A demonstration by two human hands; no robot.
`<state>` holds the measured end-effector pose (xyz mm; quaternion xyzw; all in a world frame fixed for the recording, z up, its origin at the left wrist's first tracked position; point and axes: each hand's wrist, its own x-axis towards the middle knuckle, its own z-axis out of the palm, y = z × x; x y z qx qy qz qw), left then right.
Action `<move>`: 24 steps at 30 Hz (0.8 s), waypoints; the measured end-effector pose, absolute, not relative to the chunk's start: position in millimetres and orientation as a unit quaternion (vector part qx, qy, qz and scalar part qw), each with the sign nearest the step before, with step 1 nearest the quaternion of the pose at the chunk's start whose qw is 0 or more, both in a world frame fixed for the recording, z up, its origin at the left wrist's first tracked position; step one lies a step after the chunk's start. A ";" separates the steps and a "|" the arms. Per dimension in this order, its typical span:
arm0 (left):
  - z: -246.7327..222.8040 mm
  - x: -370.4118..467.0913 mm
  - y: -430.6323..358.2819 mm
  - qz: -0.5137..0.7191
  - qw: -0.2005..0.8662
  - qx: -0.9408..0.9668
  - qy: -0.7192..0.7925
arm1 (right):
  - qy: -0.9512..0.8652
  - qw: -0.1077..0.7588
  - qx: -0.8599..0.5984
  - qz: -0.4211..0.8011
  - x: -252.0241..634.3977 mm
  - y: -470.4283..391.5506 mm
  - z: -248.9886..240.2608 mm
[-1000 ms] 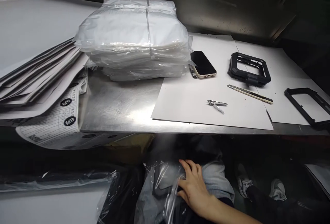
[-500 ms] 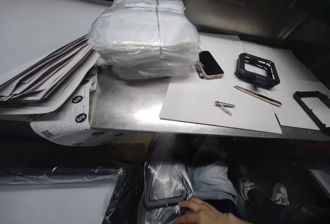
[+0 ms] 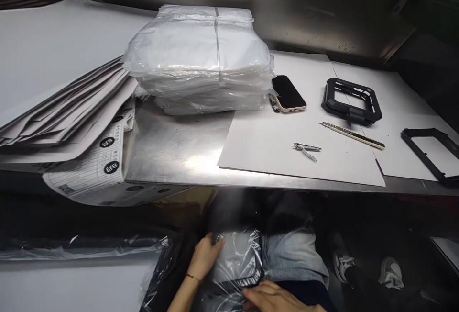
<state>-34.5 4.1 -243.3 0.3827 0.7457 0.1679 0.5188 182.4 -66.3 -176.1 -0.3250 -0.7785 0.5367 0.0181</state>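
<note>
Both hands grip the bagged frame (image 3: 238, 266) on the lap: left hand (image 3: 204, 257) at its edge, right hand (image 3: 276, 297) below. Best to pull the film gently, so it won't tear.

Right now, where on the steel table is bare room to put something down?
The bare steel patch between the bundle of plastic bags, the leaning card sheets and the white sheet. The sheet's near-left area, before the nail clipper, is free too. Crowded on the right: phone, utility knife, black frames.
</note>
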 end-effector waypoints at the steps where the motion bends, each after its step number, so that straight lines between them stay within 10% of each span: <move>1: -243.0 -37.0 4.3 0.189 0.537 0.353 0.743 | -0.774 0.022 -0.334 0.538 182.5 -61.9 -172.4; 10: -160.1 -21.6 8.3 0.481 0.537 0.064 0.691 | -0.775 0.159 -0.498 0.354 171.5 -43.2 -128.7; 17: -118.6 -12.9 -1.5 0.503 0.525 -0.121 0.676 | -0.141 0.387 -0.525 0.745 153.0 -42.2 -149.8; 24: -140.2 0.6 -45.5 0.420 0.647 -0.155 0.617 | -0.051 0.342 -0.439 0.829 154.5 -7.9 -138.8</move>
